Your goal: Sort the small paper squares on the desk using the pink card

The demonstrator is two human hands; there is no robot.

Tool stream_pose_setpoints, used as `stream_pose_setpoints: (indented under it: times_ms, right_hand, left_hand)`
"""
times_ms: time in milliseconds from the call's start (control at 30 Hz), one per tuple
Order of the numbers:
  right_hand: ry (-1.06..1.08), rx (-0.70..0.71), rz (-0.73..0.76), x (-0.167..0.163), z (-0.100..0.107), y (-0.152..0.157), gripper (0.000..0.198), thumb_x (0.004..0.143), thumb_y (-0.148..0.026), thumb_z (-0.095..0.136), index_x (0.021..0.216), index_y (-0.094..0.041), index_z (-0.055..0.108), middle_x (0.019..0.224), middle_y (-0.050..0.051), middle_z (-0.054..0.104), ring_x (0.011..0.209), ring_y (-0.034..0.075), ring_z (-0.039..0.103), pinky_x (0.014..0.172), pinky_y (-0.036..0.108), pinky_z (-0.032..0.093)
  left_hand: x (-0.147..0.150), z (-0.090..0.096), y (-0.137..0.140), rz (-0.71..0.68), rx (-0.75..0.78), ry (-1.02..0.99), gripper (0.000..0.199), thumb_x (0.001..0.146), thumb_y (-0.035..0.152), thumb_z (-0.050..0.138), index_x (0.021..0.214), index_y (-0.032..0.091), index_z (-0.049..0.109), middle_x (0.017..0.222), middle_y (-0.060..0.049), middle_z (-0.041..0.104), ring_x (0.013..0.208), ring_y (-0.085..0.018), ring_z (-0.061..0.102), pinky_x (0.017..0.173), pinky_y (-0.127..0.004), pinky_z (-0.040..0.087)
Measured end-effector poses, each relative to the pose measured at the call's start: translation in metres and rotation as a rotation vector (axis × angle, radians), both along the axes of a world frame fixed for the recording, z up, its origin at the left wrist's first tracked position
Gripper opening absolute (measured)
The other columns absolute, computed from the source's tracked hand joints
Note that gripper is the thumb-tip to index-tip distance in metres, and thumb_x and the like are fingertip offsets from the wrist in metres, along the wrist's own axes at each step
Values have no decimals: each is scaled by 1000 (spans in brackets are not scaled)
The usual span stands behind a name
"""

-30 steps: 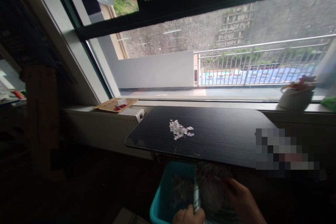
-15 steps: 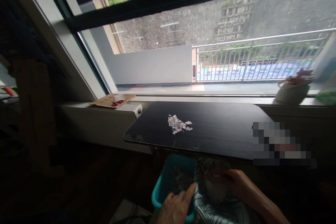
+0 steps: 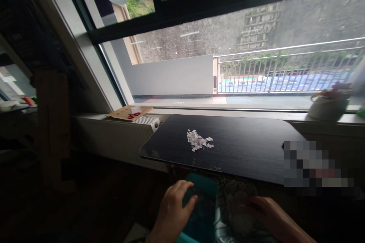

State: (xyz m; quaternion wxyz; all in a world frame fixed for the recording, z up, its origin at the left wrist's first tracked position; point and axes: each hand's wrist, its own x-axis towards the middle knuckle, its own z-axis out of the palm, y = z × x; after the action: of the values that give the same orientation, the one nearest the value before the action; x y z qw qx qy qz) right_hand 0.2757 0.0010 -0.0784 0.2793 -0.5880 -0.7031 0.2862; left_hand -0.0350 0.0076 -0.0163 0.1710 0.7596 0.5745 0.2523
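Observation:
My left hand (image 3: 178, 207) is at the left side of a teal plastic tub (image 3: 203, 182), thumb and fingers apart, with nothing visible in it. The inside of the tub is dark, and its contents are hard to make out. To the right, my right hand (image 3: 261, 205) has its fingers closed at the edge of a pale see-through plastic bag (image 3: 241, 212); its fingertips are in shadow. Under the bag lies a patterned cloth (image 3: 221, 216) with dark and light lines. On the black table (image 3: 245, 140) sits a pile of small white paper scraps (image 3: 196, 140).
Red-handled scissors (image 3: 134, 115) rest on brown paper (image 3: 119, 113) upon the windowsill. A white radiator (image 3: 146, 121) stands left of the table. At the right are a pale pot (image 3: 327, 107) on the sill and a blurred-out item (image 3: 316, 163) at the table's end.
My left hand has moved from over the tub's near part to its left side, and its fingers have spread. My right hand stays at the bag. The view has shifted slightly.

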Motion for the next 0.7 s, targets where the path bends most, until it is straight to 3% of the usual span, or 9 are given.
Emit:
stream_pose_setpoints:
  times_ms: [100, 133, 267, 333, 500, 700]
  right_hand:
    - [37, 28, -18, 0, -4, -2, 29, 79, -40, 54, 69, -21, 74, 64, 3, 72, 63, 24, 67, 59, 28, 50]
    - [38, 24, -13, 2, -5, -3, 29, 79, -41, 54, 69, -21, 74, 65, 4, 73, 62, 24, 66, 59, 28, 50]
    - [-1, -7, 64, 14, -10, -6, 29, 81, -40, 55, 71, -19, 73, 67, 4, 73, 61, 20, 65, 59, 24, 49]
    - [-45, -15, 114, 18, -11, -7, 29, 84, -37, 54, 72, -18, 72, 69, 3, 73, 63, 18, 65, 59, 22, 48]
    - [-136, 14, 207, 9, -9, -6, 27, 89, -32, 50, 75, -16, 68, 73, 3, 71, 67, 17, 65, 63, 23, 47]
    - [-209, 161, 252, 1, 3, -7, 30, 93, -30, 46, 74, -17, 66, 74, 4, 69, 68, 15, 64, 64, 21, 47]
  left_hand:
    - [-10, -14, 21, 181, -42, -133, 43, 84, 33, 49, 121, 13, 57, 127, -14, 57, 122, -28, 48, 106, -44, 32]
    - [-13, -22, 25, 192, -84, -144, 47, 81, 32, 52, 121, 10, 57, 125, -16, 59, 120, -31, 50, 103, -47, 35]
    - [-25, -53, 23, 131, -287, -247, 38, 71, 20, 53, 105, 13, 68, 96, -8, 72, 88, -23, 67, 80, -29, 51]
    - [-30, -63, 17, 149, -312, -300, 39, 73, 18, 49, 106, 12, 68, 100, -8, 72, 91, -23, 67, 82, -27, 50]
    - [-40, -72, 6, 175, -329, -414, 44, 77, 23, 47, 117, 13, 63, 113, -6, 69, 108, -25, 61, 93, -27, 45]
    - [-40, -75, 6, 176, -332, -566, 58, 77, 34, 51, 129, 9, 56, 121, -10, 64, 117, -25, 56, 97, -29, 44]
